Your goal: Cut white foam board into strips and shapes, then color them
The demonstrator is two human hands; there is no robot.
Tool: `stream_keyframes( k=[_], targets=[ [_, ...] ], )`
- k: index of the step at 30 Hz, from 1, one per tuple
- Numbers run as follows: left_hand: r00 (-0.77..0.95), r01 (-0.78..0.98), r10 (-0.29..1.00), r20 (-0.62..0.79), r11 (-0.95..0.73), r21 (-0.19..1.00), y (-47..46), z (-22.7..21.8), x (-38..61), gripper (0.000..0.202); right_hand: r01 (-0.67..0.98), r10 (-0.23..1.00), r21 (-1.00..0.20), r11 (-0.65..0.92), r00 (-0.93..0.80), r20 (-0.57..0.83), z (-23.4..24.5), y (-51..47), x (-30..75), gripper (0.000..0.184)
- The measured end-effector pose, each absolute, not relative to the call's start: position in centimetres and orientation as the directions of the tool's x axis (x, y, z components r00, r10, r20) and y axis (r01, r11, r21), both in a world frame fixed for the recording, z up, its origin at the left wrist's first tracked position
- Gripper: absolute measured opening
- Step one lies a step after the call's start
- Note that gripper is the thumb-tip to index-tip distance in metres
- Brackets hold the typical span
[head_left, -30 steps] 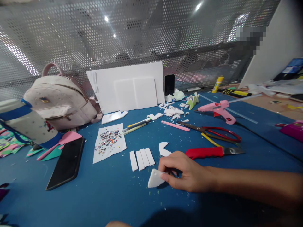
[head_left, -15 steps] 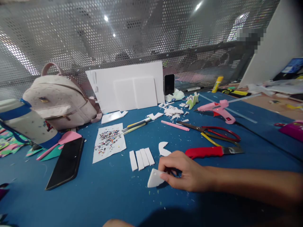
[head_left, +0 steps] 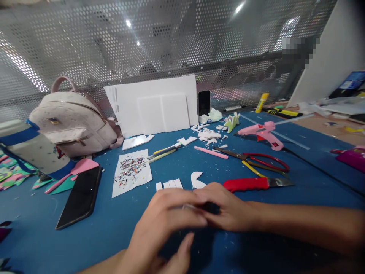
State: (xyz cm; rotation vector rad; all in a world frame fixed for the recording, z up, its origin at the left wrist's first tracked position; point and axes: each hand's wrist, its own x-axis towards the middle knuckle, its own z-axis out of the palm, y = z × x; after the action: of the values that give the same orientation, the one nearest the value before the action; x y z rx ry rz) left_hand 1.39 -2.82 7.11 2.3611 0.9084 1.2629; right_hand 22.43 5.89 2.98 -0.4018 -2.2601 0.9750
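My right hand (head_left: 228,209) rests on the blue table (head_left: 114,236), its fingers pinched together where it held a white foam piece; only a pale sliver (head_left: 188,206) shows between the fingers. My left hand (head_left: 165,224) reaches in from the bottom with fingers stretched out over that spot and thumb apart, touching the right fingertips. It hides most of the foam piece. Just behind the hands lie several white foam strips (head_left: 169,184) and a curved white offcut (head_left: 196,179).
A red-handled knife (head_left: 251,183), red scissors (head_left: 256,158) and a pink glue gun (head_left: 262,131) lie to the right. A black phone (head_left: 81,196), a confetti-strewn paper (head_left: 131,171), a backpack (head_left: 71,121) and a bottle (head_left: 31,146) are left. White foam boards (head_left: 154,102) lean at the back.
My left hand has come up from the bottom edge and now covers the white foam piece and part of the strips. My right hand has stayed in place.
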Motion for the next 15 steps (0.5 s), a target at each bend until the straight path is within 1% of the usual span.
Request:
stream_keyframes(
  k=[1, 2, 3, 6, 8, 11, 15],
  targets=[
    [0.422, 0.362, 0.669, 0.612, -0.743, 0.563, -1.9, 6.8, 1.4, 0.032, 0.024, 0.518, -0.752, 0.659, -0.74, 0.43, 3.0, 5.9, 22.4, 0.015],
    [0.423, 0.371, 0.707, 0.567, -0.706, 0.603, -1.1, 6.4, 1.4, 0.035, 0.02, 0.54, -0.772, 0.635, -0.727, 0.425, 3.1, 5.9, 22.4, 0.015],
    [0.468, 0.373, 0.705, 0.532, -0.704, 0.605, -0.5, 6.0, 1.3, 0.041, 0.016, 0.561, -0.796, 0.606, -0.718, 0.412, 3.2, 5.9, 22.4, 0.017],
    [0.514, 0.414, 0.718, 0.47, -0.687, 0.597, 0.2, 4.9, 1.1, 0.05, -0.011, 0.605, -0.855, 0.519, -0.701, 0.377, 3.4, 6.0, 22.4, 0.023],
    [0.496, 0.425, 0.723, 0.481, -0.685, 0.592, 0.2, 4.6, 1.1, 0.045, -0.025, 0.613, -0.872, 0.489, -0.702, 0.363, 3.5, 6.0, 22.4, 0.025],
    [0.467, 0.418, 0.727, 0.503, -0.683, 0.599, 0.2, 4.7, 1.1, 0.035, -0.028, 0.606, -0.88, 0.474, -0.714, 0.35, 3.4, 5.9, 22.4, 0.023],
    [0.447, 0.419, 0.745, 0.495, -0.663, 0.62, 0.2, 5.0, 1.1, 0.034, -0.007, 0.602, -0.876, 0.483, -0.724, 0.337, 3.1, 5.9, 22.5, 0.022]
  ],
)
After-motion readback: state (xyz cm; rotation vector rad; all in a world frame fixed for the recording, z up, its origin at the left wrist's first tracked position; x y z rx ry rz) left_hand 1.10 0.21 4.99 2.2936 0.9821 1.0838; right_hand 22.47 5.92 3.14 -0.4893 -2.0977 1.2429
